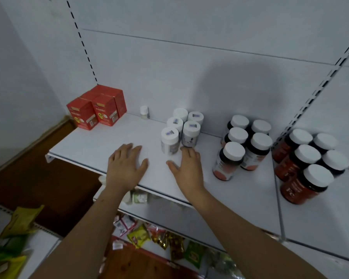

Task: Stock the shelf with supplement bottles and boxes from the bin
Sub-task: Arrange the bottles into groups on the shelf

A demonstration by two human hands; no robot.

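On the white shelf [101, 146] stand red boxes [96, 109] at the far left, one small white bottle [144, 112] by the back panel, and a cluster of white bottles [180, 129] in the middle. Dark bottles with white caps [242, 143] stand to the right. My left hand [125, 166] lies flat and open on the shelf, left of the white cluster. My right hand [186, 168] is open too, its fingertips just below the nearest white bottles. Neither hand holds anything. The bin is out of view.
Red-labelled dark bottles [306, 166] fill the neighbouring shelf section at the right. Lower shelves hold snack packets [149, 236], and yellow-green bags [14, 236] lie at the lower left. Slotted uprights [83, 43] frame the back panel. A brown floor shows below left.
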